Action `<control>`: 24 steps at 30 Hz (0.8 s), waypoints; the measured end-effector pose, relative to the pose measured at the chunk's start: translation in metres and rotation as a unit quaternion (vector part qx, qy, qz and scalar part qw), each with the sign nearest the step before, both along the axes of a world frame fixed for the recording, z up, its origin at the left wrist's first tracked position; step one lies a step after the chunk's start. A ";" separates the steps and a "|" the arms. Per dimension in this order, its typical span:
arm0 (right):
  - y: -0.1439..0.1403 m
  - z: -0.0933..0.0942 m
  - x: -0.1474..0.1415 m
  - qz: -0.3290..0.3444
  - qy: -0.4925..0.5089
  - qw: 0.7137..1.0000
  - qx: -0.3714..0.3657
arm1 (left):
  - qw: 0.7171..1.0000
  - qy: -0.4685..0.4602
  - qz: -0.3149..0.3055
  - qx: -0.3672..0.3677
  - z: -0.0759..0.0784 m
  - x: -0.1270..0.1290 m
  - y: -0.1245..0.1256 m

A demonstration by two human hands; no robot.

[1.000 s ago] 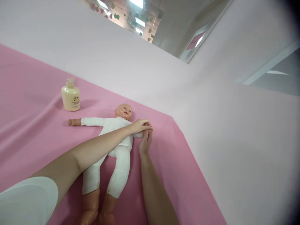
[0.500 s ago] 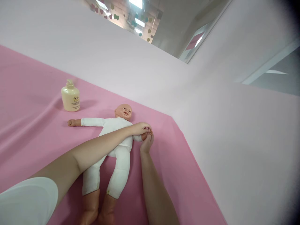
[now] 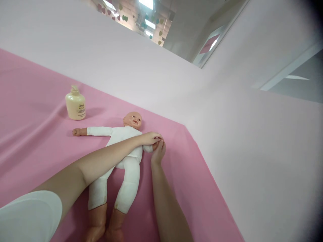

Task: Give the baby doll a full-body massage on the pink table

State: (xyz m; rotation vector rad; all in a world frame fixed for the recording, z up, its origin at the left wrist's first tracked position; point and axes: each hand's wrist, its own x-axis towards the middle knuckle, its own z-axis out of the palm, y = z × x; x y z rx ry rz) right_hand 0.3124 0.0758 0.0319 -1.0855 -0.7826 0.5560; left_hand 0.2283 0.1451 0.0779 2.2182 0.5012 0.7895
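Note:
A baby doll [image 3: 126,136] with a white cloth body lies on its back on a pink cloth [image 3: 47,148], its bare head toward the wall. My left hand [image 3: 152,138] reaches across the doll's torso, its fingers closed around the doll's hand on the right side. From below, my right hand [image 3: 158,153] is closed on that same doll's hand, fingertips meeting those of my left. Between my hands the doll's fingers are mostly hidden. The doll's other arm stretches out to the left, and both its legs point toward me.
A cream pump bottle [image 3: 76,106] stands upright on the cloth, left of the doll's head. Behind the cloth rises a white wall [image 3: 156,80] with a mirror or window [image 3: 181,37] above. The cloth's edge runs diagonally down at the right.
My right fingers have shifted slightly over the doll's hand, covering more of its fingers. My left hand, the doll's body and the bottle keep their places.

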 end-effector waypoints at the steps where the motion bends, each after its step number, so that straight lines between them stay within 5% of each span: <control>1: 0.000 0.000 0.000 -0.002 -0.004 1.000 -0.005 | 1.000 0.003 -0.001 0.001 0.001 -0.001 -0.001; 24: 0.001 -0.008 0.003 0.038 -0.036 0.997 0.064 | 1.000 -0.014 0.022 -0.003 0.003 -0.004 -0.005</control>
